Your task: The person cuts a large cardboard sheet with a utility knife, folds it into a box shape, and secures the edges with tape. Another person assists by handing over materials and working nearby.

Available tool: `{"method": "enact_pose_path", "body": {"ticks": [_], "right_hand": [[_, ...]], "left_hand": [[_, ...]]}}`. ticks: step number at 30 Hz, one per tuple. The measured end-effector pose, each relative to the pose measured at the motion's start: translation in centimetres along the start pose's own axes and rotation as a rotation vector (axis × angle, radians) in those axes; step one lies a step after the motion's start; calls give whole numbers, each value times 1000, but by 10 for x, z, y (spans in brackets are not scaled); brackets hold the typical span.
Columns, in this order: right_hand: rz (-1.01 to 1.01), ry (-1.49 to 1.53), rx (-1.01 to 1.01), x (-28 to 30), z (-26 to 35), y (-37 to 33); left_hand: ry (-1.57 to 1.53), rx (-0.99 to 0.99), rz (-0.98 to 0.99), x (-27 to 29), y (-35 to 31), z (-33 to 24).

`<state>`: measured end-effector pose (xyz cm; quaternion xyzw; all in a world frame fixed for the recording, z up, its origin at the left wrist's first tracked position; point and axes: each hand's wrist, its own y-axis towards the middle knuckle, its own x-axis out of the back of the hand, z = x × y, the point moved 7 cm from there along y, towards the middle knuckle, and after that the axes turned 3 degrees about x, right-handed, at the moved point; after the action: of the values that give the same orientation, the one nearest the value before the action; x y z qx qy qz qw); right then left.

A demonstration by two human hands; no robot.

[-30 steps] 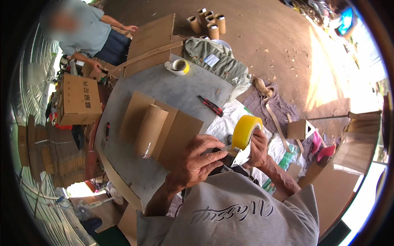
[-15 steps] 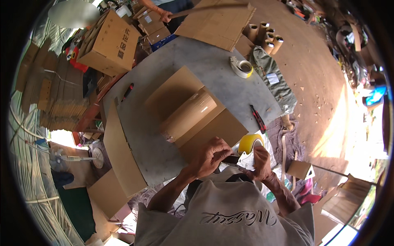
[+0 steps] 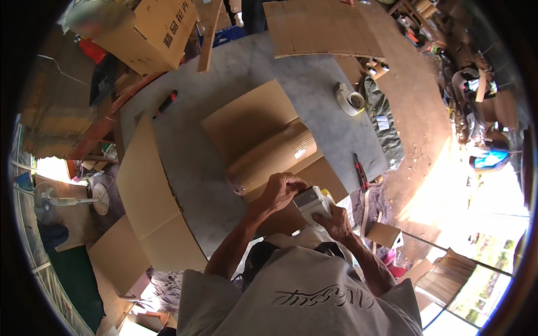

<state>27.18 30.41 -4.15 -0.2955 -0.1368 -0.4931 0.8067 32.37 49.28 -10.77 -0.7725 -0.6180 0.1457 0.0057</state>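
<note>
My right hand (image 3: 334, 222) grips a white tape dispenser (image 3: 315, 206) with a yellow roll, close to my body over the table's near edge. My left hand (image 3: 281, 192) is closed, its fingertips bent at the dispenser's front end; what they pinch there, if anything, is too small to make out. Just beyond the hands, a brown wrapped cylinder-like bundle (image 3: 274, 158) lies slantwise on an unfolded cardboard sheet (image 3: 246, 113). Part of the sheet's near flap is hidden behind my left hand and the dispenser.
On the grey table (image 3: 224, 73) lie a red-black cutter knife (image 3: 360, 171) at right, another cutter (image 3: 165, 104) at left, and a tape roll (image 3: 349, 101). Folded cardboard (image 3: 151, 196) leans along the left edge. A large carton (image 3: 157, 36) and a cardboard sheet (image 3: 325, 28) stand at the far side.
The dispenser has turned in my right hand, so its yellow roll shows less. My left fingers stay at its front. Across the table, the big cardboard sheet has shifted right. The view has shifted too.
</note>
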Motion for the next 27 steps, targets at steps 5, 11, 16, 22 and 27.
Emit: {"method": "enact_pose_path", "body": {"ticks": [5,11,16,22,27], "right_hand": [[-13,-45,-90,6,1,16],[38,40,-211,5,5,18],[56,60,-23,1,10,48],[320,488,-225,-19,60,160],[393,551,-338,-46,115,260]], "left_hand": [[494,-287,-165,1,-1,-63],[537,-366,-321,39,18,-96],[532,-137,-263,84,58,-92],[482,-44,-142,187,145,-112],[482,130,-134,282,195,-108]]}}
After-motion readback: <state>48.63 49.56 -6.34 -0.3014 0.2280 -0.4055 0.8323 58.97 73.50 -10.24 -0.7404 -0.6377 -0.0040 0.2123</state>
